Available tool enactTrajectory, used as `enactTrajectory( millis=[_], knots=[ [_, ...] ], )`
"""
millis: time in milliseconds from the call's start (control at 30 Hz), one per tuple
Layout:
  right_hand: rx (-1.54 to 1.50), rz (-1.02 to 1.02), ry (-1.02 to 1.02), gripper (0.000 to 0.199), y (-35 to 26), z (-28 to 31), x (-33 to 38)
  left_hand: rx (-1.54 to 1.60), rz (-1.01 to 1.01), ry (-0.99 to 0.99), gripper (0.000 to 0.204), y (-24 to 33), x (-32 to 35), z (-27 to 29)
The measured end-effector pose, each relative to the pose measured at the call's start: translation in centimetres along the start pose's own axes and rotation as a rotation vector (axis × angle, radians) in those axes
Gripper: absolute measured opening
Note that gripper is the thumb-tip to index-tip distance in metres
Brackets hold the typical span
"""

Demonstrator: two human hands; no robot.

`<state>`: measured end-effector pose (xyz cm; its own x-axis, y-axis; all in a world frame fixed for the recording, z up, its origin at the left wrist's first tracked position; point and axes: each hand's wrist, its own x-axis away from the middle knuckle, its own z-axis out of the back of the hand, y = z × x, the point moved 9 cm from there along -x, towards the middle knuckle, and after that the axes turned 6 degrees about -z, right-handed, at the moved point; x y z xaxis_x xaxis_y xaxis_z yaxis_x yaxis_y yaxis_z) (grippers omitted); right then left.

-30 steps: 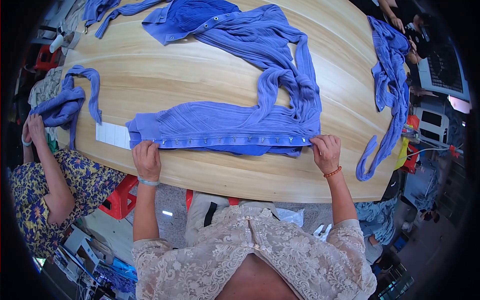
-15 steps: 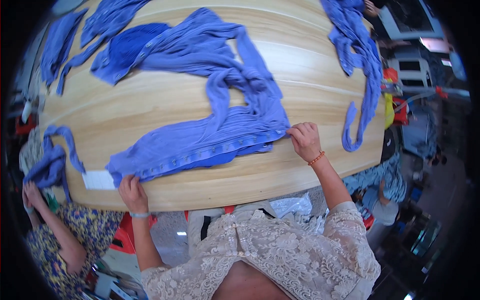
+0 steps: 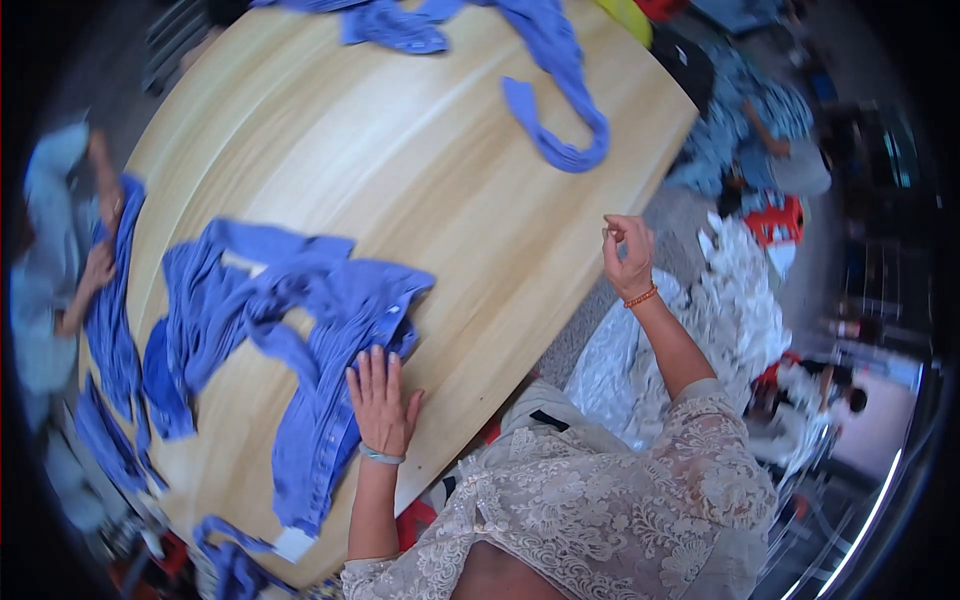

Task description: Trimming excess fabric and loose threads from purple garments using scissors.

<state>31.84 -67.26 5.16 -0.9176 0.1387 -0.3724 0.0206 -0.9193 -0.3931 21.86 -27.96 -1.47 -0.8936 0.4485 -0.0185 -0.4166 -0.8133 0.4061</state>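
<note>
A blue garment (image 3: 300,340) lies bunched near the bench's (image 3: 420,160) near edge. The left hand (image 3: 382,400) presses flat on it, fingers spread, gripping nothing. The right hand (image 3: 627,255) hangs raised past the bench's edge, fingers loosely curled, empty. Smoothing seems underway; the next move likely needs both hands.

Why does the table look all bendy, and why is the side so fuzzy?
Head view: the fisheye lens curves the table edge and leaves black corners. The person at the left rim is smeared by blur, and so is the far cloth. The left hand on the blue garment looks sharper; the right hand is off the table edge.
</note>
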Motion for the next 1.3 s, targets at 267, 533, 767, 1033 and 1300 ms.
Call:
enactTrajectory(
  millis=[267, 533, 767, 1033, 1300],
  knots=[
    [-0.114, -1.054, -0.023, 0.028, 23.4, -5.7, 21.5, -0.362, 0.000, -0.189, 0.082, -3.7, -0.4, -4.6],
    [-0.313, -1.295, -0.761, 0.039, 20.8, -25.6, 40.2, -0.466, -0.190, -0.055, 0.072, -2.7, -1.1, -3.9],
    [-0.405, -0.785, -0.718, 0.030, 16.0, -33.1, 37.2, -0.486, -0.370, 0.030, 0.065, -1.2, -1.9, -4.0],
    [-0.430, -0.844, -0.717, 0.037, 18.3, -36.5, 37.2, -0.494, -0.403, 0.021, 0.064, -1.2, -2.3, -5.1],
    [-0.785, -0.661, -0.958, 0.060, 7.8, -48.9, 30.8, -0.641, -0.255, 0.018, 0.071, -2.7, 1.0, -1.4]
  ],
)
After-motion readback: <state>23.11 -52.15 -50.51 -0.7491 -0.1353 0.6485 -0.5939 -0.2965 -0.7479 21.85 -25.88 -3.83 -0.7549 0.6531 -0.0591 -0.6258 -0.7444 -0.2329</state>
